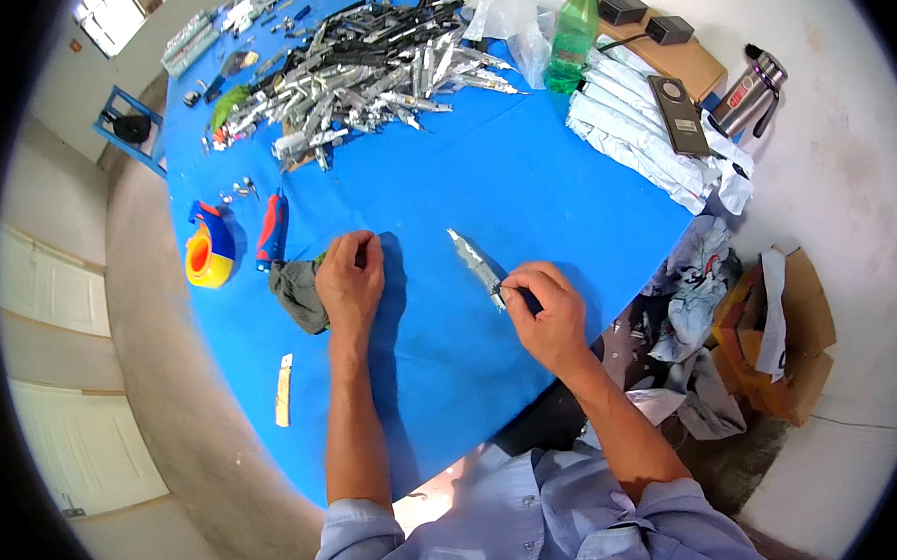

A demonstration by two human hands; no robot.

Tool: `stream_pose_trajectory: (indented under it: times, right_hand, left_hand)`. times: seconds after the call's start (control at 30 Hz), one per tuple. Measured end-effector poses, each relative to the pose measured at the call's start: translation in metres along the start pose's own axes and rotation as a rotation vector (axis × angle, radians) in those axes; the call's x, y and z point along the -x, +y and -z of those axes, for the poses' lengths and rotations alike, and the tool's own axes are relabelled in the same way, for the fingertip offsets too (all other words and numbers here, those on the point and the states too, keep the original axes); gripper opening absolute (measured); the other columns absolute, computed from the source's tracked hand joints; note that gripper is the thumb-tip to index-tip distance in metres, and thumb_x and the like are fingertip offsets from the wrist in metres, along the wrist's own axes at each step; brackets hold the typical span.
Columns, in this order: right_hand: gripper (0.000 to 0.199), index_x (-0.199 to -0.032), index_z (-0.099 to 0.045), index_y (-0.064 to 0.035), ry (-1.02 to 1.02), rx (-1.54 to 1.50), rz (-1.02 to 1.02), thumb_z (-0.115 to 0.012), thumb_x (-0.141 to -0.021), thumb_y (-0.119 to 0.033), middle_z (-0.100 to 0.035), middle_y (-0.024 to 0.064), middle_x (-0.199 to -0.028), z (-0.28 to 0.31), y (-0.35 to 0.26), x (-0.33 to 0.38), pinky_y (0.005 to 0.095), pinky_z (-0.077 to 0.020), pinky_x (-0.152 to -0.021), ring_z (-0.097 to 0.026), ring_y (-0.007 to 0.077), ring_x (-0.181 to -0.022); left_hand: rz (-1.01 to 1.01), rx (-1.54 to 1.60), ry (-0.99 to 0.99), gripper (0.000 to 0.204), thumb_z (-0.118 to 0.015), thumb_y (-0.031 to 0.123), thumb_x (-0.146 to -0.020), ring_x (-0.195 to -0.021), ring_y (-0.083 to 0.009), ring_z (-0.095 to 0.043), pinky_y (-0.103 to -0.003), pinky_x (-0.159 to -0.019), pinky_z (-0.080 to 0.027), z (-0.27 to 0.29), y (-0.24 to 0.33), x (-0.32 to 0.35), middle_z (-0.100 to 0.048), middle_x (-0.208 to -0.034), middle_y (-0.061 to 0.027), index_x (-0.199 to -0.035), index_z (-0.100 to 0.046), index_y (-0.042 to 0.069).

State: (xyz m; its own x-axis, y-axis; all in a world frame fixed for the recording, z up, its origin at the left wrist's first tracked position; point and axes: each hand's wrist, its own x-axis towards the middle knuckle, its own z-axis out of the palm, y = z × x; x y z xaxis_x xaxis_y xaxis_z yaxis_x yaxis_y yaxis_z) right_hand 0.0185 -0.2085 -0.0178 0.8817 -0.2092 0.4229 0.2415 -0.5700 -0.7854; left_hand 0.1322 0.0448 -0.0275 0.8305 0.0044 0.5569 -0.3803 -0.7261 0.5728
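Note:
My right hand [547, 316] pinches the near end of a slim silver utility knife [478, 268], its pointed tip turned away from me and to the left over the blue tabletop. My left hand [350, 277] is closed, fingers curled together; whatever they may hold is hidden. Beside that hand, on its left, lies a crumpled dark grey cloth [299, 295]. A screwdriver with a red and blue handle [272, 231] rests just beyond the cloth. Nearer to me, a narrow yellow and white strip [284, 390] lies flat.
A large heap of silver and black knife parts [369, 73] covers the far table. A yellow-blue tape roll [208, 252] sits at the left edge. Back right are a green bottle [572, 36], white packets [627, 122], a dark flat device [679, 117] and a steel flask [751, 92]. A cardboard box [797, 345] stands below.

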Motion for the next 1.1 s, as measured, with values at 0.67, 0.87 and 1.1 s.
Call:
stream_pose_trajectory:
  times: [0.67,0.87,1.1]
  right_hand:
    - [0.013,-0.106,-0.07,0.0009,-0.195,-0.684,-0.376,-0.072,-0.099,-0.009,-0.072,0.0071,-0.095,0.067,-0.067,0.059,0.03,-0.0551,-0.076,-0.067,0.0115,-0.088]
    - [0.024,-0.117,-0.069,-0.0003,-0.282,-0.8,-0.332,-0.076,-0.097,-0.011,-0.072,0.0073,-0.103,0.085,-0.067,0.087,0.0298,-0.0547,-0.078,-0.067,0.0132,-0.091]
    - [0.035,-0.128,-0.067,-0.0003,-0.479,-0.649,-0.177,-0.075,-0.096,-0.011,-0.074,0.0114,-0.109,0.103,-0.047,0.116,0.0327,-0.0547,-0.081,-0.072,0.0206,-0.098]
  left_hand:
    - [0.121,0.348,-0.216,0.025,-0.082,0.013,-0.094,-0.084,-0.0133,-0.071,-0.026,-0.069,-0.056,0.078,0.201,0.115,-0.076,-0.098,-0.01,-0.113,-0.074,-0.002]
    - [0.219,0.367,-0.198,0.014,-0.072,0.008,-0.102,-0.076,-0.0102,-0.069,-0.025,-0.066,-0.055,0.086,0.206,0.136,-0.075,-0.087,-0.0073,-0.108,-0.074,-0.004]
    - [0.476,0.605,-0.215,0.018,-0.072,0.012,-0.103,-0.076,-0.011,-0.068,-0.025,-0.068,-0.056,0.082,0.224,0.152,-0.075,-0.088,-0.0071,-0.109,-0.073,-0.005]
